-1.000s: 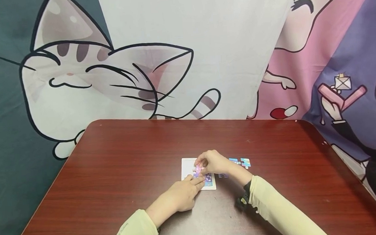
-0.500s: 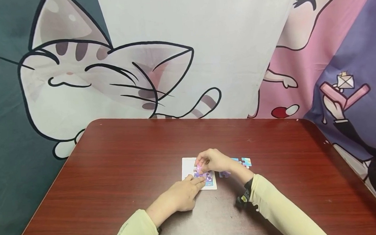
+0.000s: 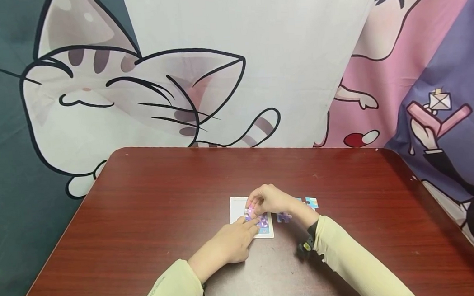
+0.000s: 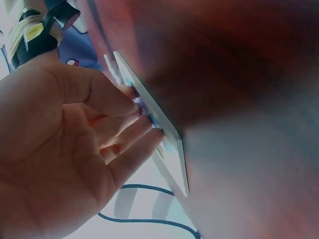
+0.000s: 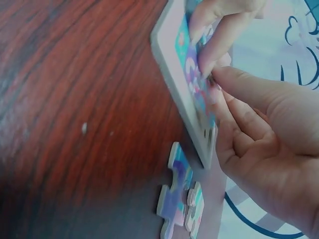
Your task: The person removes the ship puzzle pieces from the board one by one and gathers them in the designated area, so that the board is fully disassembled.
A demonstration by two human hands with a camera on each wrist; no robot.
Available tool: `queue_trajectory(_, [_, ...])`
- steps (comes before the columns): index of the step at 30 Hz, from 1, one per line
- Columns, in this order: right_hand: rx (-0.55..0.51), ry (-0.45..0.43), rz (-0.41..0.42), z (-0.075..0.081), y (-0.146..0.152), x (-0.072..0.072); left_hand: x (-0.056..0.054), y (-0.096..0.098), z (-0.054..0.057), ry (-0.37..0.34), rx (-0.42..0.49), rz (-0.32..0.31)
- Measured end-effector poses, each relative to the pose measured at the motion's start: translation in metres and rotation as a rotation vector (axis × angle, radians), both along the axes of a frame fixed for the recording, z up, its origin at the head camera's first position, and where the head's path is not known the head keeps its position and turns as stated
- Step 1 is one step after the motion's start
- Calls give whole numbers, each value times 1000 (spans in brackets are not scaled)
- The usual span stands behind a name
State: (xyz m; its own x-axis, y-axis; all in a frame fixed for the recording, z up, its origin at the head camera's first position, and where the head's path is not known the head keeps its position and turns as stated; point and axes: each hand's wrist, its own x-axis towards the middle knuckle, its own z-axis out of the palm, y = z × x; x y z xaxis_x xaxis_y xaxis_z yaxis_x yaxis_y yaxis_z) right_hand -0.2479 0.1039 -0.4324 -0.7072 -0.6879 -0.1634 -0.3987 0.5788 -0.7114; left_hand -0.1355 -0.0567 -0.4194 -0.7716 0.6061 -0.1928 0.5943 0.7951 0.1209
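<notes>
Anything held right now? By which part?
Right hand seems to pinch a pink puzzle piece; exact spot hidden by fingers. Left hand grips nothing visible, fingertips on the puzzle.

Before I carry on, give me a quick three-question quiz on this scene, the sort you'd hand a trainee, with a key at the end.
1. True or false: the left hand and the right hand are both at the puzzle board.

2. In the head view, where do the loose puzzle pieces lie?
A) To the left of the board
B) To the right of the board
C) On the left sleeve

3. Fill in: beyond the table, the cloth shows a large drawing of a smiling ____.

Key: 1. True. 2. B. 3. Cat.
</notes>
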Motion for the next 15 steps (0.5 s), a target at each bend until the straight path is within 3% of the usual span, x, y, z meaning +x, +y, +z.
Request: queue_trajectory(15, [-139,106,34,9,11,9,4,-2,1,-34,-41,-1])
